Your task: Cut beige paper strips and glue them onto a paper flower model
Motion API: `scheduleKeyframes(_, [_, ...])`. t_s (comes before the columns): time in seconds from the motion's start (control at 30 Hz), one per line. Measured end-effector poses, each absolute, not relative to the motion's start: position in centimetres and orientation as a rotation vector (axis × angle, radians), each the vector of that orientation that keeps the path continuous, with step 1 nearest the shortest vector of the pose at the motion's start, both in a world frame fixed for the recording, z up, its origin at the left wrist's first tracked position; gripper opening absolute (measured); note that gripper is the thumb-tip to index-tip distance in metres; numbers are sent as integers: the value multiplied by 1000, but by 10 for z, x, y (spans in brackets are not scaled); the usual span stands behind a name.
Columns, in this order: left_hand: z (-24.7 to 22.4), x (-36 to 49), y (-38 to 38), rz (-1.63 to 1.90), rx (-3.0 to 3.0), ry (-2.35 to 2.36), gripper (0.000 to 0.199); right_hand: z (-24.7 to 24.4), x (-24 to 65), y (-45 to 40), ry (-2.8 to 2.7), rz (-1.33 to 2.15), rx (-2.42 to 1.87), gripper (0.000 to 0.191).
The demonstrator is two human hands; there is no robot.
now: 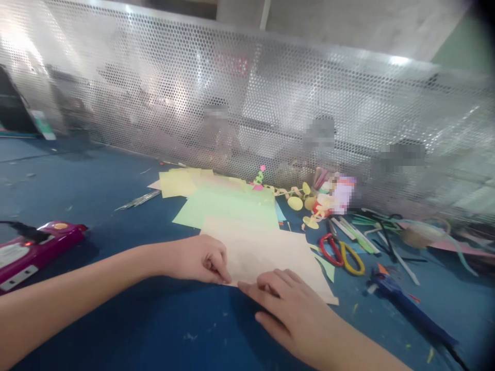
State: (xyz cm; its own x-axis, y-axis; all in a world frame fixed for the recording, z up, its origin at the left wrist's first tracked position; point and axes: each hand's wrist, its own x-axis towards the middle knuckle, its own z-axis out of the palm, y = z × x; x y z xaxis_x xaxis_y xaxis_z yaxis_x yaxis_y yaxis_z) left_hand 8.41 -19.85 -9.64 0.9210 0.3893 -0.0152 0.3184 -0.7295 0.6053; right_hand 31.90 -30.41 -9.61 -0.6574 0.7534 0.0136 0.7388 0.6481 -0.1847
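Note:
A cream sheet of paper (pixel 266 252) lies on the blue table, its near edge slightly turned up at the right corner. My left hand (pixel 201 259) is closed at the left part of the near edge, fingers curled and fingertips pinching the paper there. Just right of it, my right hand (pixel 290 304) rests over the same edge. Its index finger stretches toward the left fingertips, the other fingers are bent on the sheet, and the thumb is held apart below. Behind the sheet is a light green sheet (pixel 228 203), partly covered by it.
Red-and-yellow-handled scissors (pixel 342 256) and a blue glue gun (pixel 413 306) lie at right. Yellow paper (pixel 178 184), a small cone-shaped ornament (pixel 259 179) and craft pieces (pixel 296 203) sit behind. A purple power strip (pixel 42 250) is left; a perforated metal screen (pixel 174 93) stands behind.

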Motion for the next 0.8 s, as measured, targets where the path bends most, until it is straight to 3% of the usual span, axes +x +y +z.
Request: scheduleKeyframes(0.8, [-95,63,-195,153,2259,583,21,-92,307,-298,-2744,384,-1281,43])
